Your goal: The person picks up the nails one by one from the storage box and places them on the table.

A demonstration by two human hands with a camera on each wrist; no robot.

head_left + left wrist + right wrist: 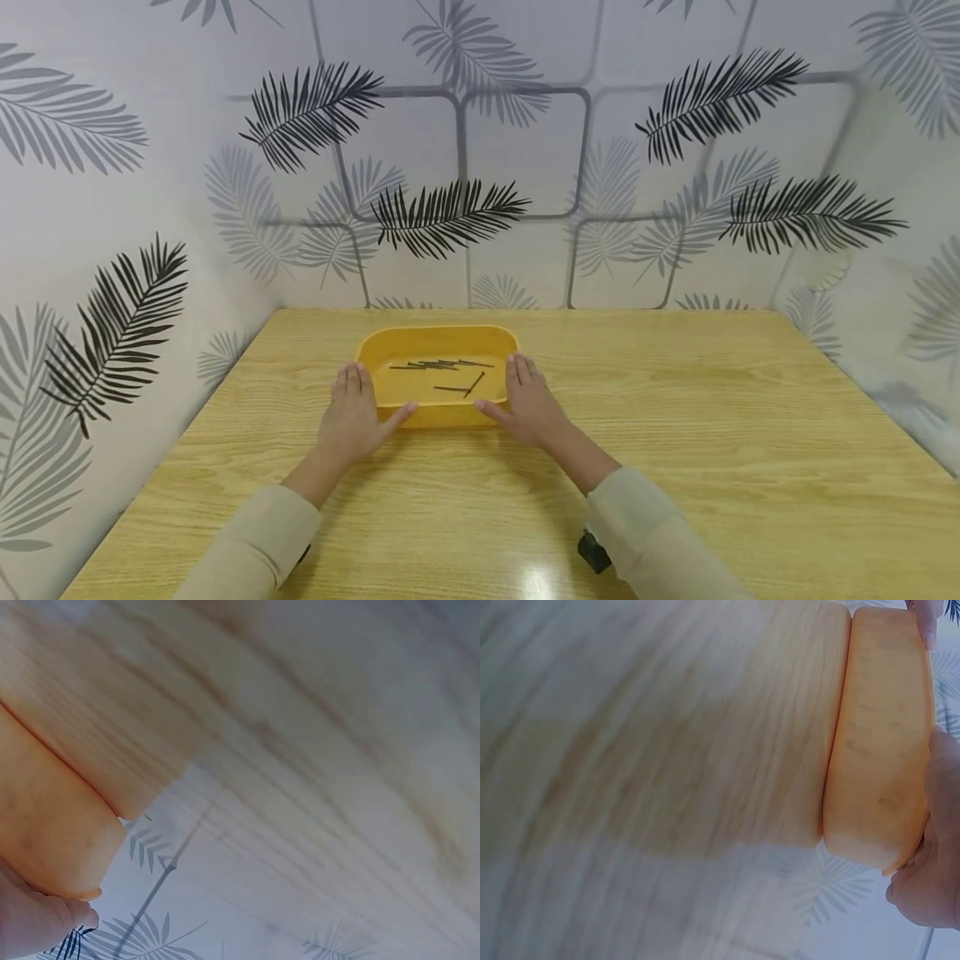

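Note:
A yellow plastic tray (pixel 438 416) rests on the wooden table, its outer wall visible in both wrist views. Several dark nails (pixel 438 365) lie loose on its floor, most in a row toward the back, with a few crossed near the front right. My left hand (pixel 352 421) grips the tray's left front corner, fingers along the left side and thumb at the front rim. At the right front corner, my right hand (pixel 534 408) holds the tray the same way. Only part of the left hand (pixel 37 919) shows in the left wrist view.
The wood-grain table (pixel 712 433) extends to both sides and ends at a wall (pixel 525 258) covered with a leaf pattern. A small black object (pixel 594 552) shows beside the right sleeve (pixel 652 525).

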